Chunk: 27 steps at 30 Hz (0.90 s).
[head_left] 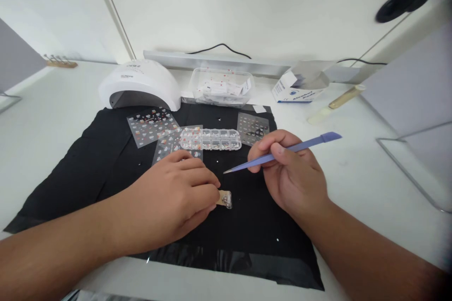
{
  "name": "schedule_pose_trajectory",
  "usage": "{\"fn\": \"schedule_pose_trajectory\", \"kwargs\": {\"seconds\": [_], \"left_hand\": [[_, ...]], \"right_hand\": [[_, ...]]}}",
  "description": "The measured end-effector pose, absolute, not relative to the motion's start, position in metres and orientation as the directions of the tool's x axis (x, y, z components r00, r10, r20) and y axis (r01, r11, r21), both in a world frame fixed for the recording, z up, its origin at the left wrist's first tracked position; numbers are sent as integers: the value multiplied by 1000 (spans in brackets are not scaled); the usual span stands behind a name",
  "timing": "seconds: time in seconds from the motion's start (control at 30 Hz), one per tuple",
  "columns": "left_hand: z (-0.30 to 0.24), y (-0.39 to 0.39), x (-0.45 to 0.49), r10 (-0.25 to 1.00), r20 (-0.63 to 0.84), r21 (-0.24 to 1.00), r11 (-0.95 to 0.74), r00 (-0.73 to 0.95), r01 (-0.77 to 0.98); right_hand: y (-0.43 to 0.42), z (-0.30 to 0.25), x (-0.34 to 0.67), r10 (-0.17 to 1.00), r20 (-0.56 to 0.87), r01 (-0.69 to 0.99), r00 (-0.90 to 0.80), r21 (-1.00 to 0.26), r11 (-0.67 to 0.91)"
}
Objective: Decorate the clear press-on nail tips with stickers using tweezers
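My left hand [176,195] rests on the black mat [88,169], its fingertips pinching a small tan nail tip holder [224,198] with a clear false nail at its end. My right hand [291,174] grips blue-purple tweezers [282,151], their point aimed left and hovering just above the mat, a little above and right of the nail. Behind my hands lies a clear compartment box of tiny gems [211,139], and around it lie nail sticker sheets [151,125].
A white nail lamp [140,85] stands at the mat's back left. Behind it are a clear tub of small packets [221,87], an open white-and-blue box [294,89] and a gold-capped tube [334,102]. Loose tiny gems dot the mat. A grey tray edge [409,164] lies right.
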<state>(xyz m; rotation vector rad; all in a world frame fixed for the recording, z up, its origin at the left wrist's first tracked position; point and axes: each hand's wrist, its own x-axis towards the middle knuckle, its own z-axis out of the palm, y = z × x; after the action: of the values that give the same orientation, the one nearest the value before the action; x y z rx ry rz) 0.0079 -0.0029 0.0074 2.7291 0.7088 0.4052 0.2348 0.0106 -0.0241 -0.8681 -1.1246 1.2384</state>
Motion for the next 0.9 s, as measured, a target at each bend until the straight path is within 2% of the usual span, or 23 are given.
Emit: {"fn": "schedule_pose_trajectory", "kwargs": {"seconds": [0.4, 0.6, 0.7, 0.77, 0.87, 0.9], "left_hand": [[8, -3, 10, 524, 219, 375, -824, 823, 425], [26, -14, 6, 611, 240, 326, -783, 754, 530], [53, -16, -11, 671, 422, 361, -742, 610, 565], [69, -8, -34, 708, 518, 337, -684, 480, 646], [81, 23, -86, 845, 464, 357, -452, 264, 818], [81, 38, -106, 912, 389, 382, -288, 130, 878]], "right_hand": [[11, -23, 235, 986, 165, -246, -37, -957, 151], [11, -24, 236, 983, 181, -264, -20, -950, 170], [13, -25, 238, 983, 183, -270, 20, -946, 181], [15, -25, 238, 983, 180, -271, 43, -945, 185], [17, -25, 238, 981, 182, -249, 69, -949, 194], [17, -26, 238, 980, 185, -238, 77, -951, 198]]}}
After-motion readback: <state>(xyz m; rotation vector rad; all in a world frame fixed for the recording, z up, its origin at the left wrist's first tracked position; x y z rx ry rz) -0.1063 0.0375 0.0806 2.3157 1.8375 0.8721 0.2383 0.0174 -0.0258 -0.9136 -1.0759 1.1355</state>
